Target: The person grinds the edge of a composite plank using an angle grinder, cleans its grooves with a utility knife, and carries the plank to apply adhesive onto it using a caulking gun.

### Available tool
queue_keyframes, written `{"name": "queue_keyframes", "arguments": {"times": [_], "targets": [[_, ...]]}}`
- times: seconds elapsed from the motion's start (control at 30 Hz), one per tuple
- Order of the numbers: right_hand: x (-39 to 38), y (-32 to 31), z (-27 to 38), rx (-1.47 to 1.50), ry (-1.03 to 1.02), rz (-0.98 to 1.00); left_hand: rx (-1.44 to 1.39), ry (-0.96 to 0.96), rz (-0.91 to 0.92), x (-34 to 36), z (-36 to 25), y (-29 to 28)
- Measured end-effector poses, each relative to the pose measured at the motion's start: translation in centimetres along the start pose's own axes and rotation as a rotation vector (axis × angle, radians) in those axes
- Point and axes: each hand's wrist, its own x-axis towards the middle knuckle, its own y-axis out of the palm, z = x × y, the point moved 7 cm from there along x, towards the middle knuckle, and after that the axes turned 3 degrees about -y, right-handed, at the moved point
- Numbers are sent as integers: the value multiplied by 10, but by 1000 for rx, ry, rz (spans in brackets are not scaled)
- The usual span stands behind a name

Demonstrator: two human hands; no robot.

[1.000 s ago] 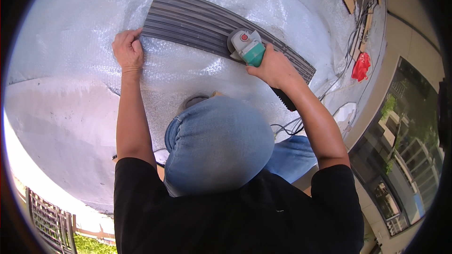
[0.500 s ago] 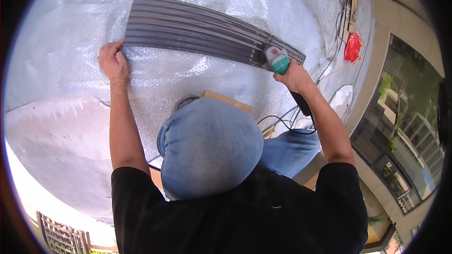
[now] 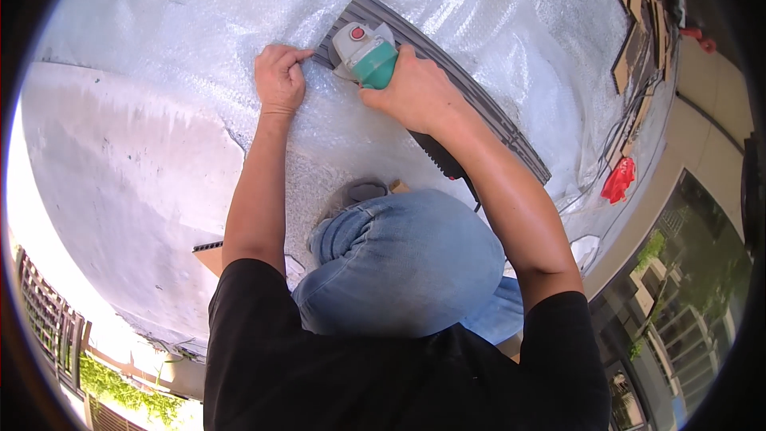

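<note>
A dark grey grooved plank (image 3: pixel 480 97) lies aslant on the plastic sheet, from upper middle down to the right. My right hand (image 3: pixel 416 89) is wrapped round an angle grinder (image 3: pixel 373 62) with a teal body, grey head and red button. The grinder's head sits over the plank's upper left end; its disc is mostly hidden beneath. My left hand (image 3: pixel 279 78) is closed at that same end, its fingertips pinching the plank's corner just left of the grinder. My right hand and forearm cover part of the plank's near edge.
Clear bubble-wrap sheeting (image 3: pixel 191 40) covers the ground. Cut board pieces (image 3: pixel 634 52) and black cables lie at the far right, near a red plastic bag (image 3: pixel 618 180). My jeans-clad knee (image 3: pixel 415 259) is close below the grinder. Glass windows (image 3: pixel 686 271) line the right side.
The grinder in my right hand has gone from the plank's right end to its left end. The view has turned, so the plank appears steeper. My left hand keeps hold of the corner.
</note>
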Motion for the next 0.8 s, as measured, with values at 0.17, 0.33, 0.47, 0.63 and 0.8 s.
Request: {"name": "queue_keyframes", "arguments": {"times": [0.17, 0.33, 0.47, 0.63, 0.8], "targets": [[-2, 3, -4, -36, 11, 10, 15, 14, 12, 0, -2, 3], [-40, 14, -63, -37, 112, 72, 2, 19, 1, -2, 0, 4], [-76, 26, -130, -10, 216, 41, 20, 27, 4, -1, -1, 5], [-123, 43, -206, 12, 352, 19, 5, 47, 13, 2, 0, 8], [-163, 52, -261, 28, 499, -8, -2, 16, 25, -2, 5, 7]]}}
